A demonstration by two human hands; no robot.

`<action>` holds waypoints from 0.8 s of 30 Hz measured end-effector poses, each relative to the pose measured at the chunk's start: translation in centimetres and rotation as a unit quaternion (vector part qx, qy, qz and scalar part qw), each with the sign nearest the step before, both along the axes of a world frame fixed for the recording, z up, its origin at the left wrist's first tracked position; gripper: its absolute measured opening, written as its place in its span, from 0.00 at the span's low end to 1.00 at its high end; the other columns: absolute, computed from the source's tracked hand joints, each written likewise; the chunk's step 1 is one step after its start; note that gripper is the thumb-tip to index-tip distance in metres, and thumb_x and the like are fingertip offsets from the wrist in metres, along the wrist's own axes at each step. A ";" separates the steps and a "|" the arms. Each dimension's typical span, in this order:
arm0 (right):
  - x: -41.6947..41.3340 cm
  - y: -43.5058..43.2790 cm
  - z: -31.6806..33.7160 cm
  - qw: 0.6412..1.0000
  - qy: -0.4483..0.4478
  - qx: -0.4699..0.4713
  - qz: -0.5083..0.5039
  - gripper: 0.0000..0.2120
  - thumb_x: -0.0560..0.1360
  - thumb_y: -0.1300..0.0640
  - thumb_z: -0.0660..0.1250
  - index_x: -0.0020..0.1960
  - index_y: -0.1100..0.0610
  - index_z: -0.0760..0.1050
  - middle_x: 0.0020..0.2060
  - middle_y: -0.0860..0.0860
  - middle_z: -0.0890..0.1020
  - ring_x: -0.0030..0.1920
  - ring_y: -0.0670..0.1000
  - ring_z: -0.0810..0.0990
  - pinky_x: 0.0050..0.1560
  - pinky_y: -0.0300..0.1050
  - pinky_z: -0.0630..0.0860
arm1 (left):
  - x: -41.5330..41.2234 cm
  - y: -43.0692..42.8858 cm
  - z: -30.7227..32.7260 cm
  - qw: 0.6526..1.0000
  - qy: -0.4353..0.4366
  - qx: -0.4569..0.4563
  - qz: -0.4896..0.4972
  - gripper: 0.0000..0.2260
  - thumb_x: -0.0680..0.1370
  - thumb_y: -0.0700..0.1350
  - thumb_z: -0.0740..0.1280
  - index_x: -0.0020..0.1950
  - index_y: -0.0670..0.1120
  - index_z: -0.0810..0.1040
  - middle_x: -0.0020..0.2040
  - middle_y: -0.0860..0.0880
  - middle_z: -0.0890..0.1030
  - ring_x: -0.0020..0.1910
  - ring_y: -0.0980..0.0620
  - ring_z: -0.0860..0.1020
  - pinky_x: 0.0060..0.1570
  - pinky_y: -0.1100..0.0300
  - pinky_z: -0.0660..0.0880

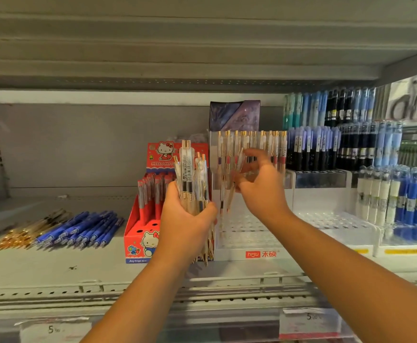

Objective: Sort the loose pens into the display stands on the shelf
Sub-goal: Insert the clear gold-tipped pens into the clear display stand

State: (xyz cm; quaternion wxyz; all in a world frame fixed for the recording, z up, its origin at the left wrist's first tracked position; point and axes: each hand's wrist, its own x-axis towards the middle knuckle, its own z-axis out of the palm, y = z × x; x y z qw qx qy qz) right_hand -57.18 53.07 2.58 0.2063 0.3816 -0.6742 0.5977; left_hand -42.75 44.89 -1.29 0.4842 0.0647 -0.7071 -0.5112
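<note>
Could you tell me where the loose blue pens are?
Head view, left: flat on the shelf, the blue pens lie between gold-tipped pens and the red box.

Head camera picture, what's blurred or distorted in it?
Head view: the right hand is motion-blurred, so its grip is unreadable; the pen bundle in the left hand is sharp; the shelf edge bows slightly from the wide lens.

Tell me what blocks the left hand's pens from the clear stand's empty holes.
Only the right hand, hanging over the clear stand at its rear rows. The front holes lie open beside the pen bundle in the left hand.
</note>
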 end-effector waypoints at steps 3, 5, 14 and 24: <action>-0.4 -0.5 -0.7 0.999 0.033 0.016 -0.022 0.25 0.74 0.59 0.73 0.67 0.46 0.68 0.40 0.40 0.78 0.38 0.39 0.80 0.41 0.42 0.81 | 0.1 0.0 0.0 1.000 -0.002 0.000 -0.006 0.21 0.74 0.38 0.72 0.54 0.64 0.70 0.48 0.72 0.80 0.47 0.72 0.79 0.36 0.79 0.72; -0.7 -0.6 -1.0 0.998 0.049 0.022 -0.021 0.24 0.73 0.59 0.73 0.65 0.44 0.69 0.39 0.39 0.78 0.39 0.36 0.79 0.40 0.36 0.77 | 0.1 0.1 0.1 1.000 -0.004 -0.002 -0.009 0.22 0.75 0.39 0.72 0.55 0.64 0.70 0.48 0.72 0.80 0.47 0.71 0.79 0.36 0.77 0.73; -1.3 -0.8 -1.8 0.996 0.030 0.081 -0.006 0.20 0.74 0.62 0.72 0.56 0.44 0.67 0.39 0.39 0.78 0.39 0.42 0.81 0.41 0.49 0.83 | -0.2 -0.1 -0.2 1.000 0.003 0.011 -0.002 0.20 0.73 0.39 0.72 0.59 0.58 0.72 0.48 0.63 0.83 0.46 0.64 0.82 0.46 0.61 0.76; -1.7 -1.2 -2.4 0.981 0.033 0.189 -0.035 0.18 0.75 0.64 0.68 0.59 0.48 0.69 0.42 0.44 0.78 0.30 0.44 0.79 0.24 0.38 0.75 | -0.2 -0.1 -0.2 1.000 -0.009 -0.012 -0.016 0.20 0.74 0.39 0.72 0.54 0.62 0.71 0.48 0.70 0.81 0.47 0.70 0.80 0.38 0.78 0.72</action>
